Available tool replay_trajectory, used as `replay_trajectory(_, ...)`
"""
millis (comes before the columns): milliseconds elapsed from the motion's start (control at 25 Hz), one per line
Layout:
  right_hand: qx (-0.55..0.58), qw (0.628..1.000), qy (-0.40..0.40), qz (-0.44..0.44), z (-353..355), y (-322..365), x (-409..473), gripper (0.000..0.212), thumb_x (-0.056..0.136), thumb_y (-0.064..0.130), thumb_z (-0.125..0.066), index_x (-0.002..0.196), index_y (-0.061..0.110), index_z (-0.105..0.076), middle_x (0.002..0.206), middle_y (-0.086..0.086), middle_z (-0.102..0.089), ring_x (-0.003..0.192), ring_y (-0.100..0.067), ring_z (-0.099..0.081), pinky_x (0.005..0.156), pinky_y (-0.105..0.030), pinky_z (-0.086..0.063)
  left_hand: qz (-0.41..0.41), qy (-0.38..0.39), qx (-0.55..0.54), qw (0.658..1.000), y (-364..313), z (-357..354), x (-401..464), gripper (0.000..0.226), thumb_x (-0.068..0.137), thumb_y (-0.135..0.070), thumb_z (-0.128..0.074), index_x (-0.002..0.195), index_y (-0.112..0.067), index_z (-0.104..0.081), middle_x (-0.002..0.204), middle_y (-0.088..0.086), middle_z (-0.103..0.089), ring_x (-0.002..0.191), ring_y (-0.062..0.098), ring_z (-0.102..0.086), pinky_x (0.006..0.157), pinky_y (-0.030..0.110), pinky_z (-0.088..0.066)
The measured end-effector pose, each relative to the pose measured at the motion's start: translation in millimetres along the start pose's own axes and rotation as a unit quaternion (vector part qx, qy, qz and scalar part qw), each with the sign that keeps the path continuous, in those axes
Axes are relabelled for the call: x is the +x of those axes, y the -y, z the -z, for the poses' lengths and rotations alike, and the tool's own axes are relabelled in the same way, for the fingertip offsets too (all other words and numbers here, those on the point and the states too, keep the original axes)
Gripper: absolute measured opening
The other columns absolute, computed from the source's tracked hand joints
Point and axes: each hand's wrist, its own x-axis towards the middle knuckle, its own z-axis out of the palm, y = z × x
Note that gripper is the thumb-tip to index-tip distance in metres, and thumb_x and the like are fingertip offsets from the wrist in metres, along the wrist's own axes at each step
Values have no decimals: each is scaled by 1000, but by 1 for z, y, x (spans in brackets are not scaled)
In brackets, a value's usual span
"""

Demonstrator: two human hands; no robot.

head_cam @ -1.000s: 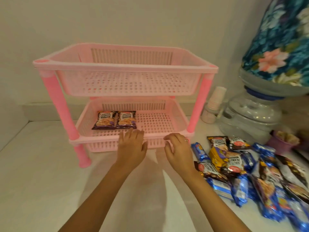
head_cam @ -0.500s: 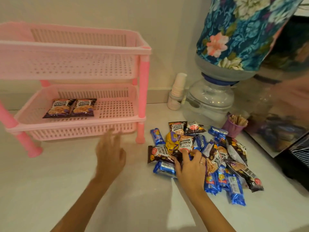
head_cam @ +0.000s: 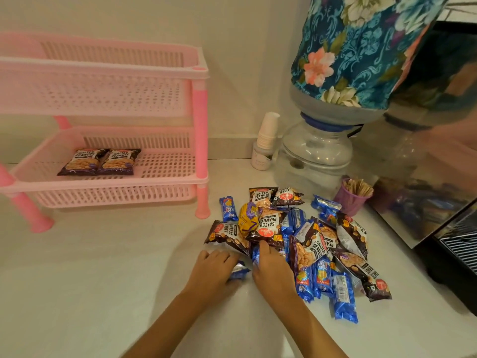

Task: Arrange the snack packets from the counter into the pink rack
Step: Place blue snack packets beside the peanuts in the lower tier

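The pink rack [head_cam: 103, 186] has two tiers and stands at the left on the white counter. Two salted peanuts packets [head_cam: 99, 162] lie side by side on its lower tier; the upper tier [head_cam: 103, 71] holds nothing I can see. A pile of snack packets [head_cam: 309, 244], brown peanut bags and blue biscuit packs, lies to the right of the rack. My left hand [head_cam: 214, 267] is curled over a blue packet [head_cam: 238, 271] at the pile's near left edge. My right hand [head_cam: 271, 264] rests on the pile, its fingertips at the lower edge of a peanuts packet [head_cam: 268, 226].
A water bottle in a floral cover [head_cam: 361, 47] sits on a clear dispenser base [head_cam: 315, 156] behind the pile. A stack of paper cups [head_cam: 265, 140] stands by the wall. A purple cup of wooden sticks [head_cam: 351, 200] and a black appliance [head_cam: 459, 241] border the pile's right.
My view has swung right, from the rack to the pile. Both hands left the rack's front edge; the right reached the pile first, then the left came across onto a blue packet.
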Motion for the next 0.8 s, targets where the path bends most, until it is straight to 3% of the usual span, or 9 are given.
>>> replay_trajectory(120, 38, 997, 49, -46, 13, 16, 2, 42, 86, 22, -60, 124, 13, -43, 117, -8, -58, 106, -25, -58, 79, -30, -48, 160, -7, -177, 971, 8, 21, -9, 48, 73, -65, -41, 92, -28, -65, 82, -9, -67, 73, 11, -63, 63, 28, -43)
replay_trajectory(200, 121, 988, 80, 61, 21, 97, 29, 44, 81, 26, -66, 120, 15, -49, 112, -5, -61, 101, -20, -59, 77, -27, -47, 341, -128, -339, 868, 64, 72, -58, 35, 80, -58, -57, 87, -24, -64, 75, -3, -67, 67, 11, -64, 60, 27, -49)
replay_trajectory(280, 277, 955, 104, 27, 39, 100, 27, 39, 78, 26, -70, 112, 20, -53, 107, -1, -63, 92, -14, -62, 74, -28, -51, 365, -149, -423, 816, 72, 92, -56, 32, 86, -48, -60, 85, -17, -63, 73, 3, -67, 61, 13, -64, 58, 27, -50)
replay_trajectory(360, 407, 896, 179, -14, 53, 109, 22, 32, 80, 25, -70, 106, 24, -52, 107, 2, -61, 88, -13, -62, 68, -33, -56, 377, -137, -502, 766, 70, 109, -58, 34, 89, -46, -56, 87, -12, -62, 73, 7, -67, 59, 15, -63, 57, 30, -49)
replay_trajectory(440, 508, 829, 229, -44, 61, 110, 19, 31, 84, 24, -67, 111, 20, -51, 109, 0, -61, 86, -19, -65, 58, -32, -56, 384, -112, -544, 737, 64, 122, -50, 35, 92, -46, -51, 93, -13, -60, 73, 7, -67, 59, 17, -63, 52, 28, -45)
replay_trajectory(560, 584, 775, 238, -28, 72, 130, 32, 22, 91, 22, -58, 111, 15, -51, 98, -7, -61, 66, -16, -68, 50, -28, -53, 392, -108, -574, 711, 78, 146, -36, 28, 97, -40, -44, 92, -15, -55, 68, 6, -63, 47, 14, -59, 42, 20, -41)
replay_trajectory(680, 599, 776, 196, -11, 78, 179, 66, 25, 93, 18, -53, 116, 20, -46, 92, -6, -60, 59, -11, -66, 50, -27, -53, 407, -136, -632, 645, 121, 180, -25, 21, 97, -27, -41, 85, -12, -47, 64, 7, -50, 47, 18, -47, 38, 17, -39)
replay_trajectory(800, 594, 786, 167, 26, 77, 229, 117, 47, 89, 14, -57, 129, 23, -35, 104, -9, -63, 69, -13, -69, 54, -29, -56, 387, -154, -603, 680, 187, 200, 2, 24, 94, -25, -39, 73, -18, -47, 60, 4, -50, 56, 21, -46, 61, 30, -44)
